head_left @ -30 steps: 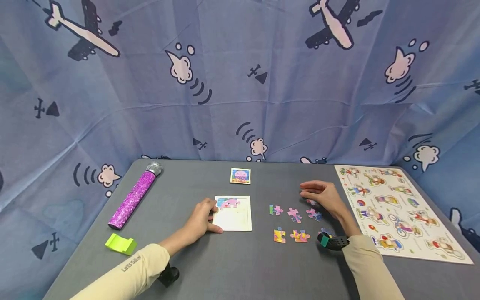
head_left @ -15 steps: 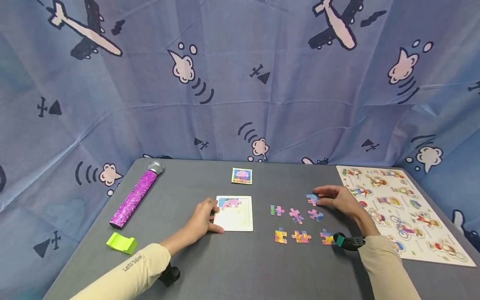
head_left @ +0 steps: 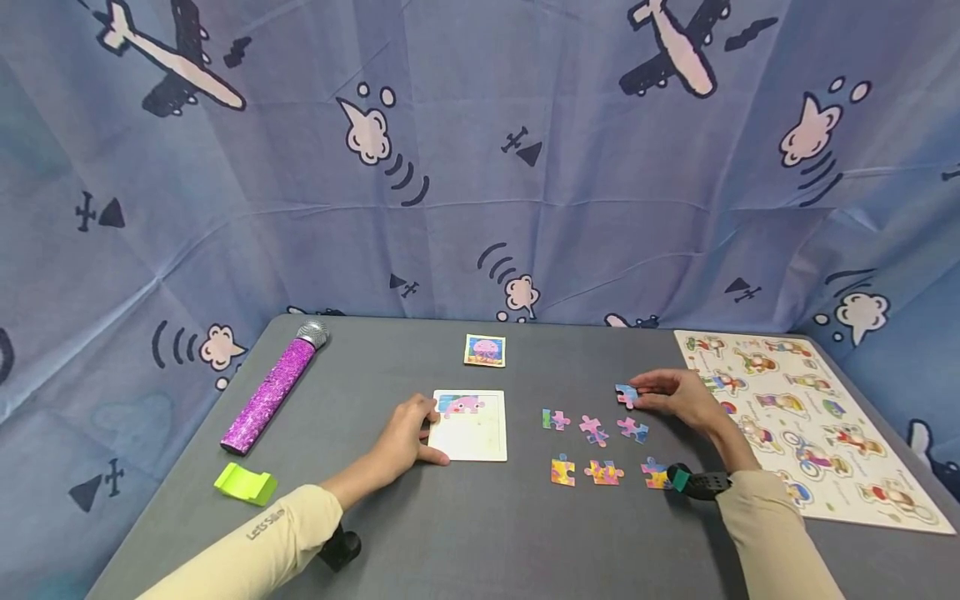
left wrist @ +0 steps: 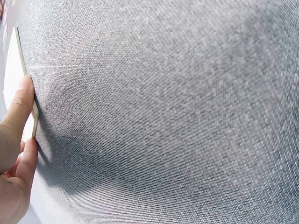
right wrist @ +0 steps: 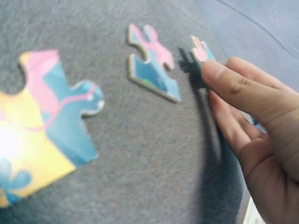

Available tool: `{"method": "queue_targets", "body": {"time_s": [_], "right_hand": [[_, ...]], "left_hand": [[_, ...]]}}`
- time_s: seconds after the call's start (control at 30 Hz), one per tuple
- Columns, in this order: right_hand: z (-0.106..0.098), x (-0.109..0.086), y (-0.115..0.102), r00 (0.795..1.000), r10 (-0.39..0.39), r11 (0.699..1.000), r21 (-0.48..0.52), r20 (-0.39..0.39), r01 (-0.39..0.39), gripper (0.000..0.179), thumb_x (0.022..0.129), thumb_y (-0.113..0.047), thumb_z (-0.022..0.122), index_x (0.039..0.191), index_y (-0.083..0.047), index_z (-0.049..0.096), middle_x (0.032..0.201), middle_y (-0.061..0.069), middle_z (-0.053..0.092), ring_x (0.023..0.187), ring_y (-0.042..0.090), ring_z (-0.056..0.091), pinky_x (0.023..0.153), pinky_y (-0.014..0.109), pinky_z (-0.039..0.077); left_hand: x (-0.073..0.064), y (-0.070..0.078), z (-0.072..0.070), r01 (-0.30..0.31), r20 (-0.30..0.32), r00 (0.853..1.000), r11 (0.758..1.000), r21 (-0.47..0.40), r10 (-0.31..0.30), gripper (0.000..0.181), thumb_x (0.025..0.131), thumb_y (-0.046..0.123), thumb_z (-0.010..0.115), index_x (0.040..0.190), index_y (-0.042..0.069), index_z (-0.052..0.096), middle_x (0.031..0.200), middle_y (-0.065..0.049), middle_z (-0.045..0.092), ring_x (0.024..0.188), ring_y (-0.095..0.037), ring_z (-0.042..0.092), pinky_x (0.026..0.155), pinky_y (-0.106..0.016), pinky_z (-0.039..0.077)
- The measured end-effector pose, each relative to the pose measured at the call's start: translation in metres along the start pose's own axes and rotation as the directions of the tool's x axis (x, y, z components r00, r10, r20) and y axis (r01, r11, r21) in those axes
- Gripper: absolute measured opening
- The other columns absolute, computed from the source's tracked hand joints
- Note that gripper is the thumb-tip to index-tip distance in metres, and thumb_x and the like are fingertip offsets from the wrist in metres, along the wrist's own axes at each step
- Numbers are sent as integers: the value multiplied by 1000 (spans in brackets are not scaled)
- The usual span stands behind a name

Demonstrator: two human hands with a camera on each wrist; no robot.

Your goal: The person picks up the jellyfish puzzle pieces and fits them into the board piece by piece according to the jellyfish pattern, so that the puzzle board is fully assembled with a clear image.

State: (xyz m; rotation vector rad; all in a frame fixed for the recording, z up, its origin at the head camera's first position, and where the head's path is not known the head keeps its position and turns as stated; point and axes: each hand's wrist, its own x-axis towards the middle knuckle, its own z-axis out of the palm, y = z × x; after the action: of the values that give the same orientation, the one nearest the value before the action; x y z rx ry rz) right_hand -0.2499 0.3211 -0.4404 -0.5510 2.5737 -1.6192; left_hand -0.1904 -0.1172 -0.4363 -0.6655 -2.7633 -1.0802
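My left hand [head_left: 405, 435] grips the left side of a white square puzzle tray [head_left: 472, 437], with the thumb at its lower left corner. A pink-and-blue picture part [head_left: 461, 405] lies along the tray's upper left. In the left wrist view, thumb and finger are against the pale tray's edge [left wrist: 19, 51]. My right hand [head_left: 678, 400] pinches a blue-and-pink jigsaw piece [head_left: 626, 395] by its right side. The right wrist view shows this piece [right wrist: 201, 50] mostly covered by the fingers, its shadow on the cloth beside it. Several loose jigsaw pieces [head_left: 603, 472] lie left of and below that hand.
A small jellyfish picture card [head_left: 485, 351] lies behind the tray. At the left are a purple glitter microphone [head_left: 273, 387] and a lime-green block [head_left: 245, 484]. A large picture board [head_left: 810, 425] covers the table's right side. A printed blue curtain [head_left: 450, 167] hangs behind.
My right hand has moved right and now pinches the jigsaw piece by its right side, the piece shifting slightly backward. The left hand stays on the tray.
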Motion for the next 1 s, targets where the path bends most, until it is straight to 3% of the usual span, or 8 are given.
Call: {"method": "queue_targets", "body": {"time_s": [0.13,0.37,0.77,1.0], "right_hand": [[0,-1,-2,999,20,993,119,30,-24,31,81,2,73,108,15,62,98,4,73,84,5,68,68,21,53],[7,-1,-12,993,116,989,93,14,-117,39,79,4,73,111,22,57,98,16,72,83,8,69,70,25,54],[25,6,-17,993,115,976,186,5,-114,39,75,4,77,108,19,60,92,-2,73,83,10,69,71,25,54],[37,12,-23,990,144,971,193,12,-143,44,75,1,78,111,19,59,97,5,73,85,9,69,73,25,54]], "left_hand": [[0,-1,0,8,1,1000,1000,3,-8,81,54,10,93,117,-21,53,92,-16,56,91,-31,58,76,-38,53],[-1,2,-2,-10,6,1000,1000,16,10,79,55,11,93,116,-21,54,91,-16,56,88,-31,58,80,-43,51],[-1,7,-5,-8,0,1000,1000,12,8,81,53,12,93,115,-21,54,89,-16,57,86,-31,58,81,-45,50],[1,5,-2,26,13,1000,1000,15,-26,80,54,12,93,116,-21,54,90,-15,57,87,-29,57,82,-44,50]]}}
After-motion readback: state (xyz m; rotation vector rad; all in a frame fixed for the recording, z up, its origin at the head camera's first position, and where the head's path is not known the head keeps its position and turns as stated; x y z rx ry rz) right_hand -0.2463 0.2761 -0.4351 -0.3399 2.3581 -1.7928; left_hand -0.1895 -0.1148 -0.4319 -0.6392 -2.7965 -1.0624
